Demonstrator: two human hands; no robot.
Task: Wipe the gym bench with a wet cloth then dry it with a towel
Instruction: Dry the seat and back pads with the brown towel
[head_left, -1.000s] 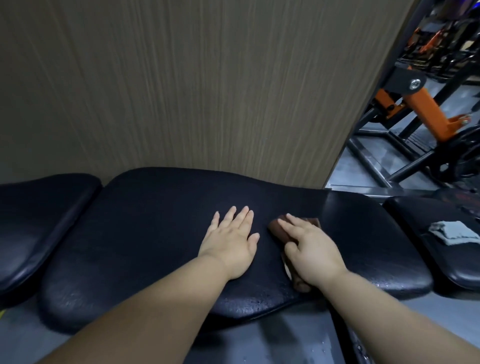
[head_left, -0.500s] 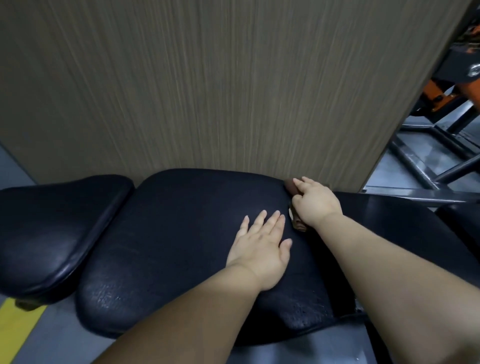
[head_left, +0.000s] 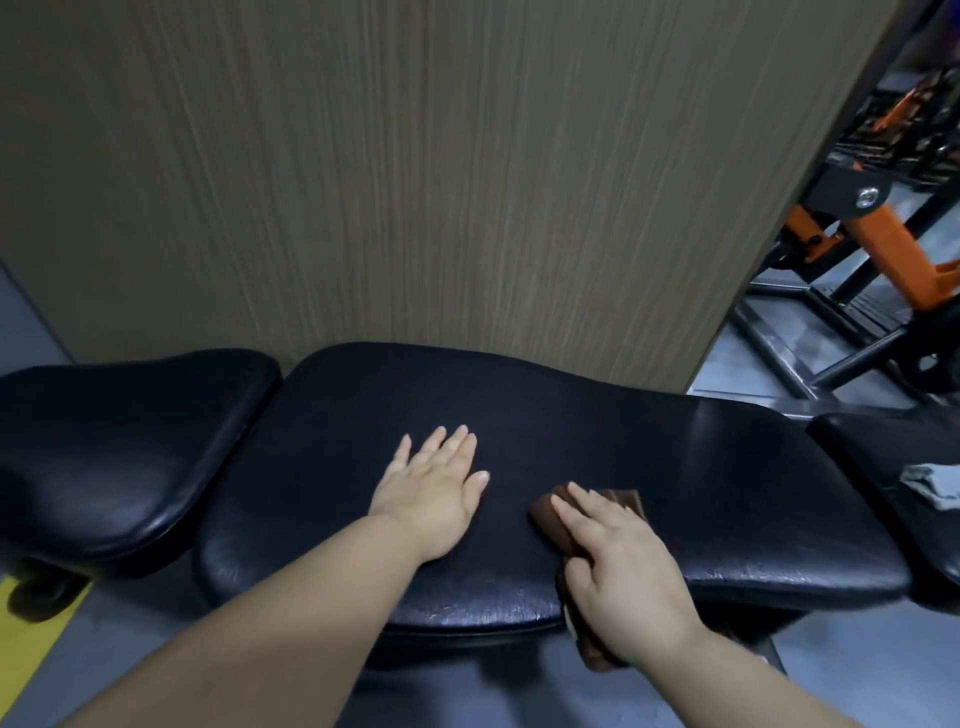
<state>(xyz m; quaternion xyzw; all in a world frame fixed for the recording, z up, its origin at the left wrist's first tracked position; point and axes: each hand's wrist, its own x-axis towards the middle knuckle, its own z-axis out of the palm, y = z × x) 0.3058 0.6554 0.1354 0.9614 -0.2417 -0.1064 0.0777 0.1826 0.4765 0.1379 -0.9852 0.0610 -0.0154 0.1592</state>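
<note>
The black padded gym bench (head_left: 597, 426) runs left to right in front of me. My left hand (head_left: 434, 491) lies flat on its middle with straight fingers. My right hand (head_left: 618, 566) presses a brown cloth (head_left: 550, 514) onto the pad near the front edge, fingers stretched over it; the cloth's lower end hangs over the edge beneath my wrist. A grey towel (head_left: 930, 483) lies crumpled on the neighbouring black pad (head_left: 872, 441) at the far right.
A second black pad (head_left: 114, 447) adjoins the bench on the left. A wood-grain wall panel (head_left: 415, 182) rises straight behind the bench. Orange and black gym machine frames (head_left: 872, 244) stand at the back right. A yellow floor stripe (head_left: 31, 639) shows at lower left.
My right hand has dragged the brown cloth from the back edge of the bench by the wall to the front edge. My left hand stays flat on the pad.
</note>
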